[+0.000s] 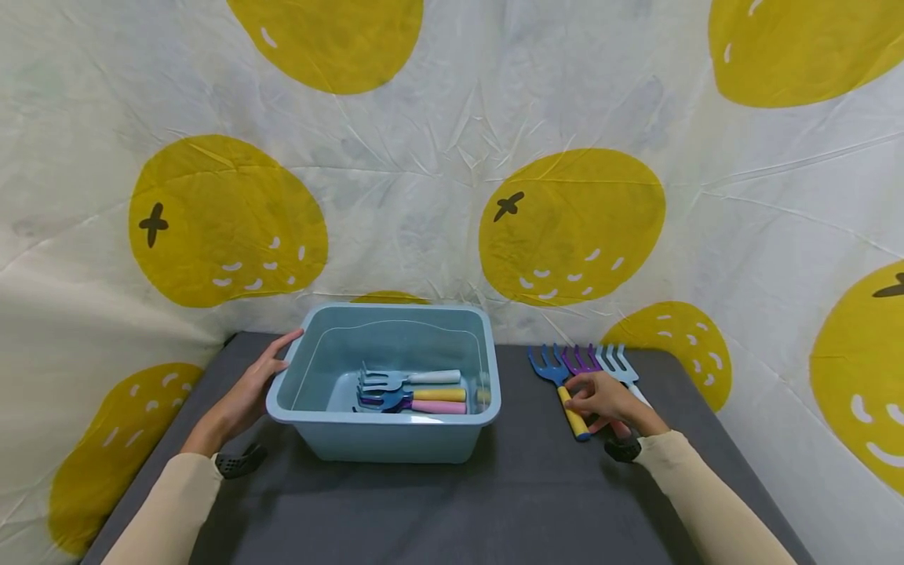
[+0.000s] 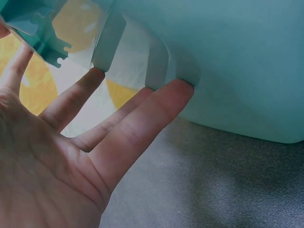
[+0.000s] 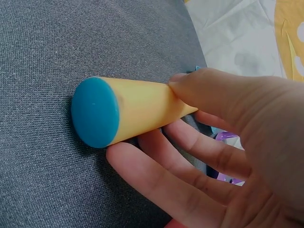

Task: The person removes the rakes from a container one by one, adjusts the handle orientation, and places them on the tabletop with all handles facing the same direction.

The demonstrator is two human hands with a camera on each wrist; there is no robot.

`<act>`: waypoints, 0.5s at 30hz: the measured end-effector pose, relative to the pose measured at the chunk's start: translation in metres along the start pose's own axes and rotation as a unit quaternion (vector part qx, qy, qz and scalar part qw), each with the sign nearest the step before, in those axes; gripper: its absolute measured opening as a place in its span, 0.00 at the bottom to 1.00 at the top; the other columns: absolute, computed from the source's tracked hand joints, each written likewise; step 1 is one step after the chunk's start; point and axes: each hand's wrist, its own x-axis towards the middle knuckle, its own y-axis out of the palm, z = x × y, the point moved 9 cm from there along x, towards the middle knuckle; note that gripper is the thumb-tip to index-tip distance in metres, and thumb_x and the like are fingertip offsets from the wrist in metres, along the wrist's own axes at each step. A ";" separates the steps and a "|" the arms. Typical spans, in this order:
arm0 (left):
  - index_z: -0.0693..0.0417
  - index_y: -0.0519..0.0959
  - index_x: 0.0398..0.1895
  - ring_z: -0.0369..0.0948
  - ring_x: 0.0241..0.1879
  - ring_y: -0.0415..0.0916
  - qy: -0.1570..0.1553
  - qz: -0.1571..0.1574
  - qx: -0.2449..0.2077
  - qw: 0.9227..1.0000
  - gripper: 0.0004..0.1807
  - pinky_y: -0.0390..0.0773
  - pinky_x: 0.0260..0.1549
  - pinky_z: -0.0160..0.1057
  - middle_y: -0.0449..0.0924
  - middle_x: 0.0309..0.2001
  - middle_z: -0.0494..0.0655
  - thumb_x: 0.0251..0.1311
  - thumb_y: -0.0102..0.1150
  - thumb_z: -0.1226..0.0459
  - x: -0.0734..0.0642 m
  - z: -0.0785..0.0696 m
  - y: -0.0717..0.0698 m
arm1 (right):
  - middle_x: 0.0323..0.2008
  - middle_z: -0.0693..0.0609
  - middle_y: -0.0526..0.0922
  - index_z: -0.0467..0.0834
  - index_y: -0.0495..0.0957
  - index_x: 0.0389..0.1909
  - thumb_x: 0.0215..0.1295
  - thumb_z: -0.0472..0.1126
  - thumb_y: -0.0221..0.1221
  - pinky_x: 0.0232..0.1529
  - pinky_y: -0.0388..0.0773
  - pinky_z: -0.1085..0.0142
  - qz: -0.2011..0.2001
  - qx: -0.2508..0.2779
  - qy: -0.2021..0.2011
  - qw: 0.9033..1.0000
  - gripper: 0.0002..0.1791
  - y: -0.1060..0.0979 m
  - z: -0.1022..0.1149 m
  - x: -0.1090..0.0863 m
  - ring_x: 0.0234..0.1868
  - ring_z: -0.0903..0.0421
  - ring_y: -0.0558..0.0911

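Observation:
My left hand (image 1: 247,392) rests its outstretched fingers against the left side of a light blue plastic bin (image 1: 381,441); in the left wrist view, fingertips (image 2: 183,88) touch its wall. On the right, my right hand (image 1: 610,400) holds the yellow handle (image 3: 142,102) of a blue hand rake (image 1: 548,370) between thumb and fingers. That rake lies on the dark cloth, tines pointing away. Beside it lie a purple hand rake (image 1: 581,361), its handle mostly behind my hand, and a pale blue hand rake (image 1: 618,366) with a white handle.
Inside the bin lie a white-handled hand tool (image 1: 434,377), a yellow-handled one (image 1: 438,395) and a pink-handled one (image 1: 438,407). A dark grey cloth (image 1: 395,510) covers the table. Behind hangs a white curtain (image 1: 402,204) with large yellow fruit prints.

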 end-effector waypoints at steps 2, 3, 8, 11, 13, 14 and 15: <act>0.34 0.43 0.84 0.64 0.70 0.54 0.000 0.000 0.000 1.000 0.34 0.73 0.55 0.52 0.36 0.81 0.57 0.79 0.37 0.54 0.000 0.000 0.000 | 0.36 0.44 0.85 0.30 0.73 0.64 0.69 0.36 0.65 0.28 0.84 0.51 0.002 -0.002 0.001 1.000 0.26 0.000 0.000 0.000 0.33 0.48 0.84; 0.34 0.43 0.84 0.64 0.70 0.54 0.000 -0.001 0.000 1.000 0.34 0.73 0.55 0.53 0.36 0.81 0.57 0.79 0.37 0.54 0.000 0.000 0.000 | 0.36 0.44 0.85 0.30 0.73 0.64 0.69 0.36 0.65 0.28 0.84 0.51 0.002 -0.001 0.003 1.000 0.26 0.000 0.000 0.000 0.33 0.49 0.84; 0.34 0.43 0.84 0.64 0.70 0.53 -0.002 -0.002 0.000 1.000 0.34 0.73 0.54 0.53 0.36 0.81 0.57 0.79 0.37 0.54 0.000 0.000 0.000 | 0.37 0.43 0.85 0.30 0.72 0.65 0.69 0.36 0.65 0.29 0.84 0.50 0.005 0.005 0.006 1.000 0.27 0.001 0.001 -0.001 0.33 0.49 0.83; 0.34 0.43 0.84 0.65 0.69 0.55 -0.004 -0.005 0.002 1.000 0.34 0.74 0.53 0.53 0.36 0.81 0.57 0.79 0.37 0.54 -0.001 -0.001 0.000 | 0.38 0.42 0.85 0.29 0.72 0.65 0.69 0.36 0.65 0.29 0.84 0.49 0.009 0.006 0.002 1.000 0.27 0.002 0.003 -0.002 0.33 0.48 0.83; 0.34 0.43 0.84 0.65 0.69 0.55 -0.004 -0.008 0.005 1.000 0.34 0.75 0.52 0.51 0.37 0.81 0.57 0.79 0.38 0.54 -0.001 -0.001 0.000 | 0.39 0.41 0.85 0.28 0.71 0.65 0.69 0.35 0.65 0.29 0.84 0.48 0.010 0.004 -0.002 1.000 0.27 0.002 0.004 -0.003 0.33 0.48 0.83; 0.35 0.43 0.84 0.65 0.69 0.56 -0.004 -0.009 0.005 1.000 0.34 0.75 0.51 0.51 0.37 0.81 0.57 0.79 0.38 0.54 -0.001 -0.002 0.000 | 0.39 0.41 0.85 0.28 0.71 0.65 0.69 0.35 0.65 0.29 0.84 0.48 0.010 0.004 -0.001 1.000 0.28 0.002 0.004 -0.002 0.33 0.48 0.83; 0.35 0.43 0.84 0.64 0.69 0.56 -0.003 -0.009 0.006 1.000 0.34 0.76 0.51 0.50 0.38 0.81 0.57 0.78 0.38 0.54 -0.001 -0.002 0.000 | 0.39 0.41 0.85 0.28 0.71 0.65 0.69 0.35 0.65 0.29 0.84 0.48 0.009 0.003 0.001 1.000 0.28 0.002 0.004 -0.002 0.33 0.48 0.83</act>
